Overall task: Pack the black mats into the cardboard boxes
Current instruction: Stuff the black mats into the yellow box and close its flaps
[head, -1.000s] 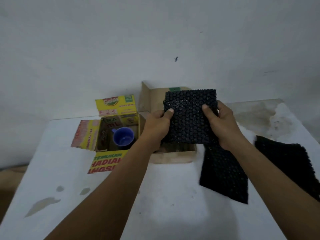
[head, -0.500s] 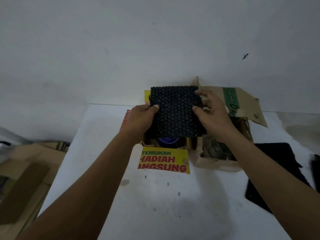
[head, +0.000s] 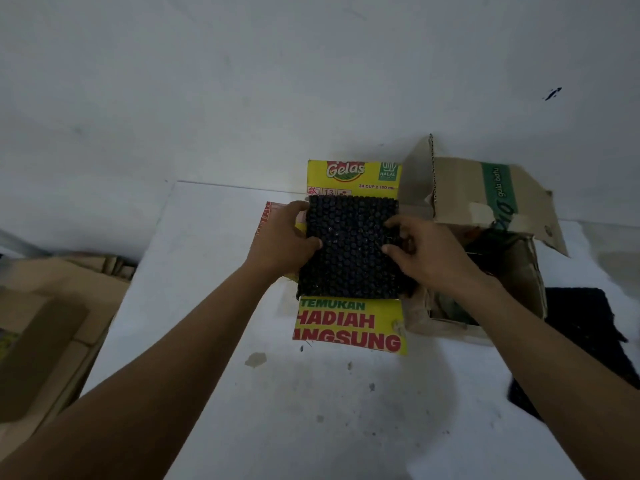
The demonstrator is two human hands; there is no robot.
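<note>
A square black mat (head: 349, 247) with a knobbly surface lies flat over the mouth of the yellow cardboard box (head: 349, 327), covering its inside. My left hand (head: 282, 240) grips the mat's left edge, thumb on top. My right hand (head: 426, 251) holds its right edge, fingers spread on the knobs. A plain brown cardboard box (head: 485, 209) stands open just right of the yellow one. Another black mat (head: 581, 327) lies on the white table at the right, partly behind my right forearm.
The white table (head: 214, 306) meets a pale wall at the back. Its left edge drops off to flattened brown cardboard (head: 45, 334) on the floor. The yellow box's flaps (head: 353, 176) stick out front, back and left. Small stains dot the table near me.
The mat has come down from upright in front of the boxes to flat over the yellow box. Both hands lowered with it. The camera view moved closer and leftward.
</note>
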